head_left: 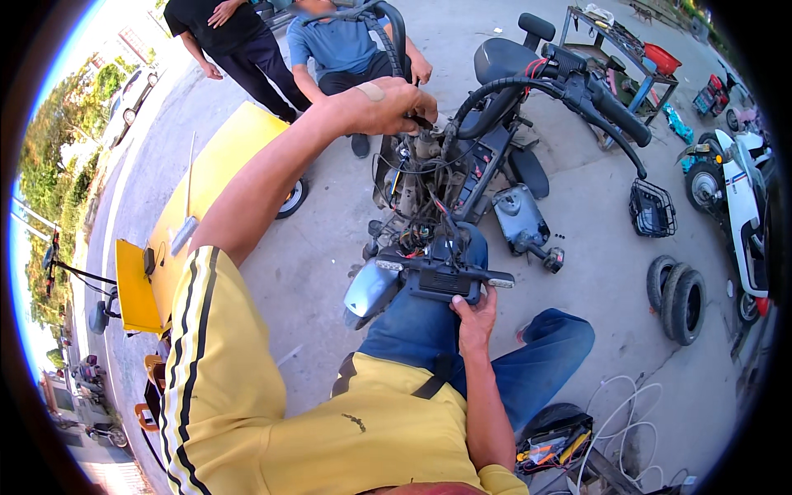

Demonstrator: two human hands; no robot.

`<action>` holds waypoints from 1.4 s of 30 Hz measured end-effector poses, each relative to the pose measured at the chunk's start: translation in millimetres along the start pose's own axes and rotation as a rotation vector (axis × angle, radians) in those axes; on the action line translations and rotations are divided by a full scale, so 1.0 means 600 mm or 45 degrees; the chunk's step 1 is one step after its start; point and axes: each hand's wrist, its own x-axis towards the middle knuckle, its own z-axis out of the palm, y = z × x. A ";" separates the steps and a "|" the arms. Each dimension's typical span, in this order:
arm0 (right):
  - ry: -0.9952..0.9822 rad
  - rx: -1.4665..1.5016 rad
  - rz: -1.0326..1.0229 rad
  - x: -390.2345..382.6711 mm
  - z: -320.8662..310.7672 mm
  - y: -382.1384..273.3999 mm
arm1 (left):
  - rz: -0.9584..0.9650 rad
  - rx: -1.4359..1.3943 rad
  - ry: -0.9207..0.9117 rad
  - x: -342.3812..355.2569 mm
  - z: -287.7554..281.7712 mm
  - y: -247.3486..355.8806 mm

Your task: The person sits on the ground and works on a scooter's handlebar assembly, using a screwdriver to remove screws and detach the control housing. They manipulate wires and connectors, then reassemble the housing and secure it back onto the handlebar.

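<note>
A partly stripped scooter, with exposed cables and handlebars, stands before me. My left hand, with a plaster on its back, reaches to the top of its steering column, fingers curled on something I cannot make out among the cables. My right hand grips the lower edge of a black housing that has small lamps at both ends and rests by my knee. A silver panel sits at the housing's left, below a bundle of wires and connectors.
A seated person and a standing person are beyond the scooter. Around are a yellow board, a detached silver part, a wire basket, tyres, a tool bag, a metal cart and a white scooter.
</note>
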 end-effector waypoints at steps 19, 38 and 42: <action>-0.096 0.301 0.203 0.001 -0.001 -0.029 | -0.056 -0.301 -0.121 0.001 -0.010 -0.020; -0.154 0.467 0.092 -0.064 0.011 -0.120 | -0.115 -0.440 -0.167 0.029 0.000 -0.039; -0.074 0.484 0.188 -0.061 0.029 -0.110 | -0.126 -0.505 -0.133 0.029 0.012 -0.045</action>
